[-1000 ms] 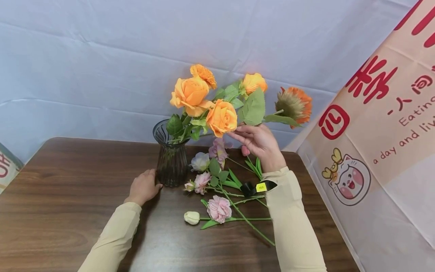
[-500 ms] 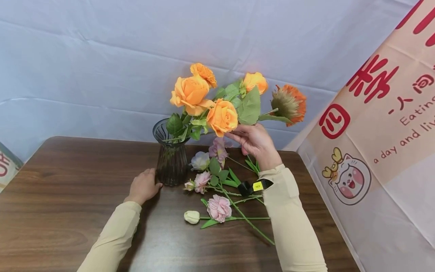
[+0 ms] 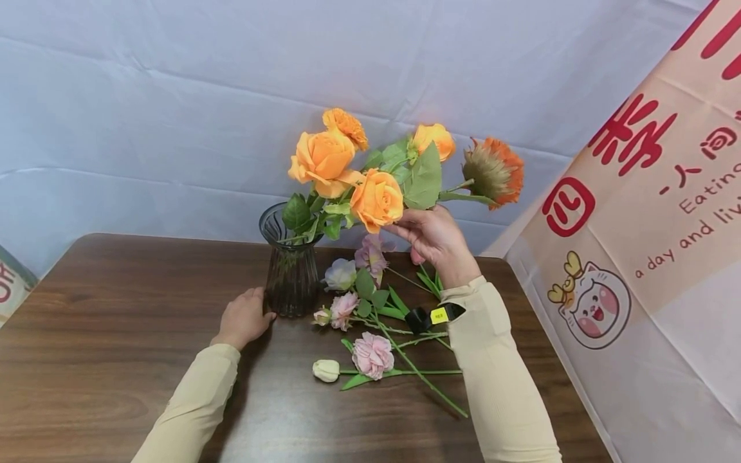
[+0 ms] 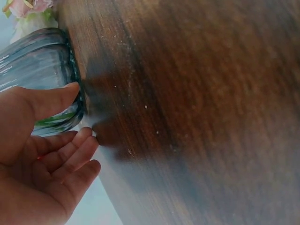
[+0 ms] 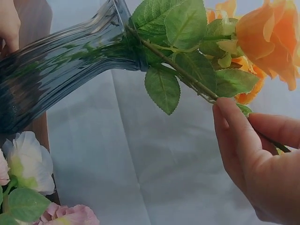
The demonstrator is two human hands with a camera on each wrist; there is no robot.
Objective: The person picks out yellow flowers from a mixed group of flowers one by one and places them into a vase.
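Observation:
A ribbed dark glass vase (image 3: 292,283) stands upright on the wooden table. My left hand (image 3: 244,318) holds its base, the thumb (image 4: 56,99) on the near side and the fingers curving behind. In the right wrist view, my right hand (image 5: 262,159) pinches a long green stem (image 5: 190,77) whose end reaches the vase mouth. Out past that hand in the head view is an orange flower (image 3: 494,170) with fringed petals, its back turned toward me. Orange roses (image 3: 324,162) and a ruffled orange bloom (image 3: 346,128) lean rightward from the vase.
Loose flowers lie right of the vase: a pink bloom (image 3: 373,355), a white tulip (image 3: 326,370), a purple blossom (image 3: 372,256) and others with crossing stems. A pale cloth (image 3: 173,128) hangs behind the table, and a printed banner (image 3: 637,193) slants along the right.
My right hand has shifted slightly left and up, and the fringed orange flower has moved the same way. My left hand and the vase have stayed in place.

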